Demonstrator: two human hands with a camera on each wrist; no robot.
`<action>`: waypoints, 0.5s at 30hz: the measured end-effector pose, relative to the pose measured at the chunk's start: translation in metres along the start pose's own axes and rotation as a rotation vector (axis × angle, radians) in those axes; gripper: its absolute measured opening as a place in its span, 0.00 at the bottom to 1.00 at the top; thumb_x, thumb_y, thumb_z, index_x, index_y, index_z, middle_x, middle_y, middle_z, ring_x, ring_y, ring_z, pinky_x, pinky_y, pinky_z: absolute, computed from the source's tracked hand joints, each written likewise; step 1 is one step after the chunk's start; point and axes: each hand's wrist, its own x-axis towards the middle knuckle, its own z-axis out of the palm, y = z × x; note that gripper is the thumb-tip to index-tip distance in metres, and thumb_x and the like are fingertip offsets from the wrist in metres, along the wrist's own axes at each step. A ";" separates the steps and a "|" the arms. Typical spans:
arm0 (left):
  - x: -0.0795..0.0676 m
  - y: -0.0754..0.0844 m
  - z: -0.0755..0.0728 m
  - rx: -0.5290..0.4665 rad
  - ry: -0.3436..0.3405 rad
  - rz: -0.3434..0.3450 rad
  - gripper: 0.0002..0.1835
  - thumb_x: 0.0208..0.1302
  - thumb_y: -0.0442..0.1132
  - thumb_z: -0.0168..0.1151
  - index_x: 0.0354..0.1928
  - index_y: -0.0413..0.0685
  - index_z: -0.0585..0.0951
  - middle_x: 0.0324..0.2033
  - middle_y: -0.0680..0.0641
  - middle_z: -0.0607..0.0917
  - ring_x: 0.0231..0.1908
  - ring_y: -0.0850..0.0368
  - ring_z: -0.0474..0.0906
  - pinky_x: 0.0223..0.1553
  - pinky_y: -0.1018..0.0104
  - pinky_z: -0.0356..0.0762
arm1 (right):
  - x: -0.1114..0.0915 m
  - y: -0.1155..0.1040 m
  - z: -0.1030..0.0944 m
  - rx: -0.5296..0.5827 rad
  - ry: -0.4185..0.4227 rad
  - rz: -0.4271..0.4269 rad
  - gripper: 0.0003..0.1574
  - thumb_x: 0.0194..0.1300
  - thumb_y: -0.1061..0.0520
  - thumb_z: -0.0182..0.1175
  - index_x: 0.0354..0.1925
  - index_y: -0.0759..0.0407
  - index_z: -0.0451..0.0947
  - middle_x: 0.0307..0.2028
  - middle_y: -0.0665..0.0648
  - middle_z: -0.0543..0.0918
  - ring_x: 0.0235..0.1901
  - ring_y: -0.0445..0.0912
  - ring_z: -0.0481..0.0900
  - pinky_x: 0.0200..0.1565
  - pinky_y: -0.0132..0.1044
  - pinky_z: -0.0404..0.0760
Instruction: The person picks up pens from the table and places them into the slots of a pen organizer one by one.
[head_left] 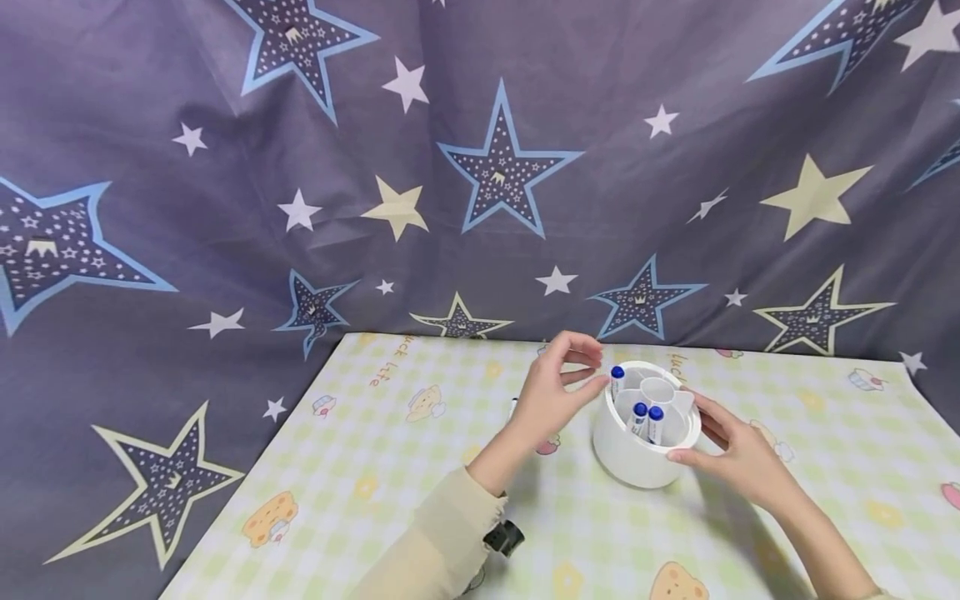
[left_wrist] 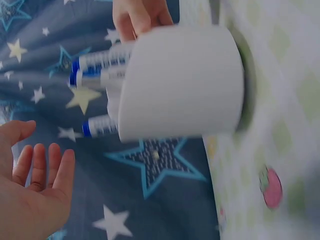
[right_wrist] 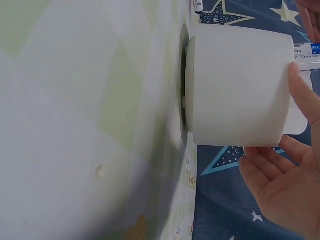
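Observation:
A round white pen holder (head_left: 637, 462) with inner compartments stands on the table, right of centre. Two blue-capped markers (head_left: 655, 427) sit side by side in its front compartment, and another marker (head_left: 617, 385) stands at its left edge. My right hand (head_left: 742, 458) holds the holder from the right, thumb at the near rim and fingers on the far side; the right wrist view shows the thumb (right_wrist: 302, 92) on the rim. Just left of the holder, my left hand (head_left: 551, 387) hovers with loosely bent fingers. In the left wrist view, that hand (left_wrist: 40, 185) is apart from the markers and holds nothing.
A checked cloth with cartoon prints covers the table (head_left: 420, 475). Behind my left wrist, another marker (right_wrist: 198, 6) lies on it, mostly hidden in the head view. A dark star-patterned curtain (head_left: 480, 275) hangs along the back edge. A black device (head_left: 504, 537) sits by the left sleeve.

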 end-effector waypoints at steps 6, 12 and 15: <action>-0.007 -0.018 -0.031 -0.014 0.064 -0.089 0.18 0.61 0.26 0.67 0.51 0.38 0.76 0.49 0.35 0.82 0.50 0.42 0.81 0.53 0.64 0.85 | -0.001 0.000 0.000 0.001 0.005 -0.002 0.52 0.54 0.56 0.75 0.70 0.70 0.62 0.67 0.77 0.68 0.53 0.13 0.61 0.54 0.07 0.64; -0.018 -0.044 -0.056 0.035 0.114 -0.244 0.17 0.61 0.29 0.66 0.52 0.38 0.76 0.49 0.36 0.82 0.50 0.43 0.82 0.48 0.68 0.86 | -0.005 0.000 0.003 -0.013 -0.008 0.005 0.52 0.54 0.57 0.75 0.70 0.71 0.62 0.66 0.78 0.68 0.61 0.30 0.71 0.53 0.07 0.66; -0.019 -0.055 -0.065 0.072 0.115 -0.294 0.18 0.62 0.31 0.67 0.53 0.40 0.77 0.49 0.38 0.82 0.48 0.44 0.84 0.44 0.65 0.87 | -0.003 -0.001 0.001 -0.008 0.002 -0.002 0.52 0.55 0.57 0.75 0.70 0.71 0.61 0.66 0.78 0.68 0.56 0.18 0.65 0.53 0.07 0.65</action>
